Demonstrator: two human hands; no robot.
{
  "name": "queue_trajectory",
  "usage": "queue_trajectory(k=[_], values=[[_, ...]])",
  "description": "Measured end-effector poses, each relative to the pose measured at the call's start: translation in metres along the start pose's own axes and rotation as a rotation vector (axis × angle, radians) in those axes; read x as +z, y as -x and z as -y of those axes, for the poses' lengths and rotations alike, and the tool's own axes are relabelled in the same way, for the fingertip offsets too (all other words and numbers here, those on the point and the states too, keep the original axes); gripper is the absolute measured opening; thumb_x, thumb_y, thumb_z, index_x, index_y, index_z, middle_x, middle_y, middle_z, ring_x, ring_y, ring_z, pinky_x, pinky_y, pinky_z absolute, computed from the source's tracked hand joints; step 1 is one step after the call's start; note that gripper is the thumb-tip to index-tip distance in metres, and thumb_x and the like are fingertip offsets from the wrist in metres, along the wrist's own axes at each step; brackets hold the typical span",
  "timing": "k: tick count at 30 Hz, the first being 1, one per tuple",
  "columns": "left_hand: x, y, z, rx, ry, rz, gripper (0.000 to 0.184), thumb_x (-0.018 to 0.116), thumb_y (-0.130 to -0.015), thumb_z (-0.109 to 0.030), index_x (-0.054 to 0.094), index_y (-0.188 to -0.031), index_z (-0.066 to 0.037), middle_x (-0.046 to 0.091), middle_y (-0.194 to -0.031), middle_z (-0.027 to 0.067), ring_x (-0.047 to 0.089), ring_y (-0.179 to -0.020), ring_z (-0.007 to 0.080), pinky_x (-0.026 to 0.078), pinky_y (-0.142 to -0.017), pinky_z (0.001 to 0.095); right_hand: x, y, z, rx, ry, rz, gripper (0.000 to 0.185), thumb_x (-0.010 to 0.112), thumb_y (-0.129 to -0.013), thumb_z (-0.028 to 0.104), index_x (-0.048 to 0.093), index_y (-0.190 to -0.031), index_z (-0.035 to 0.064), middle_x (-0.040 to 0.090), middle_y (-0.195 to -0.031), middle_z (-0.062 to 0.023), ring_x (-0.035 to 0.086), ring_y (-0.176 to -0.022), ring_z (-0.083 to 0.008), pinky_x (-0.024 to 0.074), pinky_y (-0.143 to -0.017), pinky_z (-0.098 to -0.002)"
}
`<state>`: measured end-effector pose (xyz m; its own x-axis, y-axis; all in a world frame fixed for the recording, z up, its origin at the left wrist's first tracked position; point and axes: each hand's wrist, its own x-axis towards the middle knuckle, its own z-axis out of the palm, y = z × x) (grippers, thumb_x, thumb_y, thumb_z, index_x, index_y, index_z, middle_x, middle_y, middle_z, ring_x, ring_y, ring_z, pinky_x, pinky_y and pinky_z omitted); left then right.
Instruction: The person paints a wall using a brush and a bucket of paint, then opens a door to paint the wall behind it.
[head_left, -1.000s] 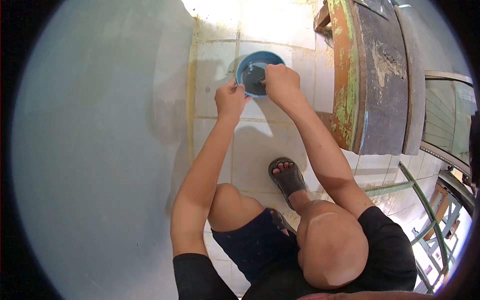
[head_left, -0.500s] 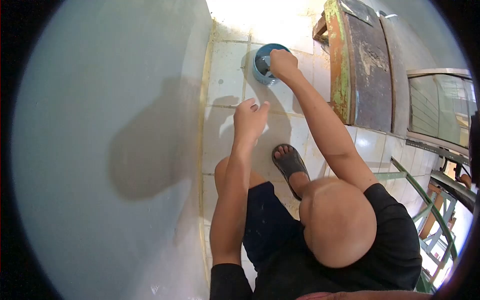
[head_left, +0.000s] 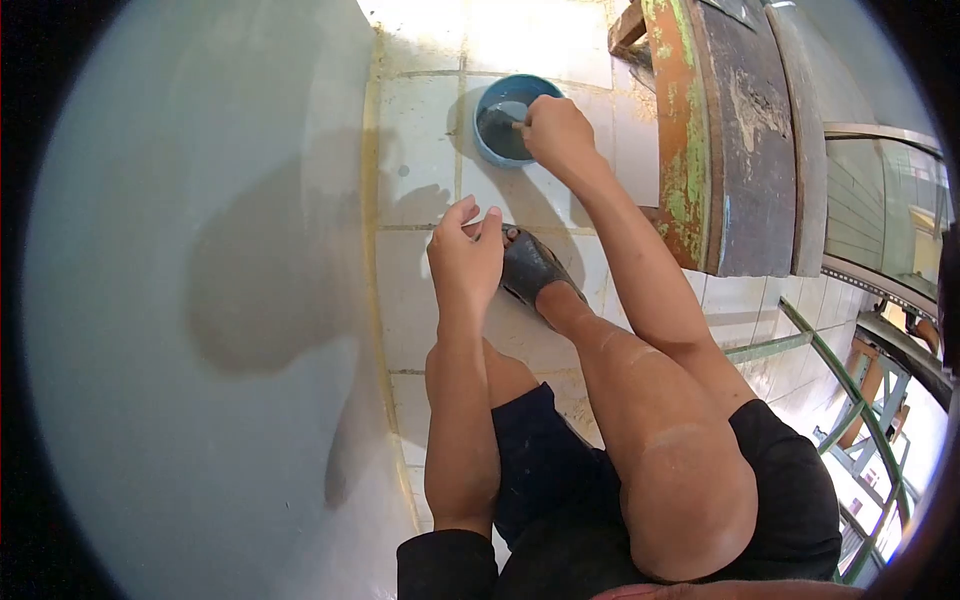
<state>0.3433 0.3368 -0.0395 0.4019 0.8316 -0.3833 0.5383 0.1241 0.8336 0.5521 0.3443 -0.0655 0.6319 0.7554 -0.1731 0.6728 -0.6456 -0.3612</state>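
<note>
Nearby stands peeling furniture [head_left: 745, 150]; left hand [head_left: 467, 252] open, right hand [head_left: 558, 130] gripping a handle [head_left: 518, 126] over the blue bowl [head_left: 481, 108].

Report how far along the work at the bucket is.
Filling looks done: the bucket holds dark liquid. In hand: the right hand grips a tool inside it, perhaps stirring. Remaining: probably lifting the tool out, since it is not yet clear of the rim.

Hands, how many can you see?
2. The left hand is open, near the sandal. The right hand is over the blue bowl, gripping a tool. No others show.
</note>
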Motion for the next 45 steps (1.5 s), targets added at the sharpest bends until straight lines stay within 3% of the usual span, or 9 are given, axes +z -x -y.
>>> queue_trajectory(k=[5, 11, 23, 29, 32, 34, 37, 40, 45], values=[[0.002, 0.000, 0.005, -0.024, -0.024, 0.021, 0.053, 0.069, -0.093, -0.027, 0.060, -0.133, 0.007, 0.068, -0.126, 0.0214, 0.070, -0.106, 0.0260, 0.054, -0.091, 0.0376, -0.011, -0.005, 0.002, -0.015, 0.019, 0.039, 0.023, 0.076, -0.086, 0.020, 0.075, -0.093, -0.0020, 0.073, -0.095, -0.0258, 0.072, -0.093, -0.0408, 0.0585, -0.078, -0.0468], [-0.009, 0.011, 0.004, 0.012, -0.037, 0.010, 0.050, 0.068, -0.093, -0.024, 0.060, -0.131, 0.008, 0.068, -0.123, 0.0241, 0.071, -0.103, 0.0294, 0.054, -0.092, 0.0394, -0.009, -0.001, -0.002, -0.014, 0.011, 0.078, 0.024, 0.077, -0.085, 0.019, 0.074, -0.095, -0.0024, 0.073, -0.097, -0.0264, 0.072, -0.094, -0.0408, 0.0583, -0.080, -0.0474], [-0.037, 0.042, 0.015, 0.076, -0.026, 0.039, 0.039, 0.071, -0.094, -0.024, 0.067, -0.125, 0.000, 0.073, -0.109, 0.0152, 0.068, -0.093, 0.0201, 0.053, -0.082, 0.0335, -0.017, 0.007, -0.025, 0.003, -0.054, 0.126, 0.035, 0.079, -0.085, 0.031, 0.075, -0.091, -0.0026, 0.073, -0.093, -0.0262, 0.072, -0.092, -0.0403, 0.0572, -0.078, -0.0480], [-0.047, 0.047, 0.019, 0.016, -0.080, 0.043, 0.036, 0.070, -0.094, -0.024, 0.068, -0.123, -0.002, 0.073, -0.099, 0.0092, 0.066, -0.089, 0.0160, 0.052, -0.081, 0.0310, -0.021, 0.028, -0.030, 0.103, -0.153, 0.000, 0.038, 0.071, -0.092, 0.034, 0.075, -0.090, -0.0031, 0.072, -0.089, -0.0266, 0.071, -0.088, -0.0431, 0.0562, -0.077, -0.0491], [-0.049, 0.050, 0.014, -0.001, -0.073, 0.041, 0.036, 0.071, -0.094, -0.025, 0.069, -0.122, -0.002, 0.072, -0.099, 0.0082, 0.066, -0.089, 0.0154, 0.051, -0.081, 0.0309, -0.010, 0.041, -0.053, 0.081, -0.322, 0.015, 0.038, 0.068, -0.094, 0.033, 0.075, -0.098, -0.0037, 0.073, -0.083, -0.0227, 0.072, -0.078, -0.0354, 0.0558, -0.072, -0.0437], [-0.050, 0.052, 0.013, 0.004, -0.077, 0.042, 0.036, 0.071, -0.094, -0.025, 0.069, -0.122, -0.002, 0.072, -0.098, 0.0080, 0.065, -0.089, 0.0152, 0.051, -0.081, 0.0306, -0.006, 0.051, -0.060, 0.197, -0.758, 0.120, 0.036, 0.065, -0.097, 0.028, 0.072, -0.109, -0.0050, 0.072, -0.078, -0.0147, 0.068, -0.067, -0.0214, 0.0525, -0.064, -0.0341], [-0.050, 0.053, 0.012, 0.001, -0.083, 0.043, 0.036, 0.071, -0.094, -0.025, 0.069, -0.122, -0.002, 0.072, -0.098, 0.0075, 0.065, -0.088, 0.0149, 0.051, -0.081, 0.0299, -0.009, 0.073, -0.057, 0.188, -1.156, 0.178, 0.036, 0.063, -0.100, 0.024, 0.067, -0.120, -0.0062, 0.069, -0.079, -0.0070, 0.060, -0.062, -0.0102, 0.0467, -0.058, -0.0265], [-0.051, 0.049, 0.017, -0.004, -0.079, 0.041, 0.036, 0.071, -0.094, -0.025, 0.069, -0.121, -0.001, 0.071, -0.097, 0.0073, 0.064, -0.088, 0.0146, 0.051, -0.080, 0.0293, -0.012, 0.081, -0.034, 0.134, -1.248, 0.174, 0.041, 0.060, -0.104, 0.027, 0.061, -0.130, -0.0037, 0.069, -0.085, -0.0056, 0.057, -0.061, -0.0085, 0.0403, -0.055, -0.0225], [-0.056, 0.036, 0.021, -0.033, -0.087, 0.035, 0.036, 0.071, -0.095, -0.024, 0.069, -0.121, -0.001, 0.071, -0.097, 0.0080, 0.064, -0.088, 0.0146, 0.051, -0.081, 0.0296, 0.003, 0.043, 0.041, 0.012, -1.266, 0.224, 0.040, 0.063, -0.100, 0.013, 0.055, -0.135, -0.0050, 0.071, -0.092, -0.0130, 0.068, -0.074, -0.0138, 0.0498, -0.062, -0.0241]])
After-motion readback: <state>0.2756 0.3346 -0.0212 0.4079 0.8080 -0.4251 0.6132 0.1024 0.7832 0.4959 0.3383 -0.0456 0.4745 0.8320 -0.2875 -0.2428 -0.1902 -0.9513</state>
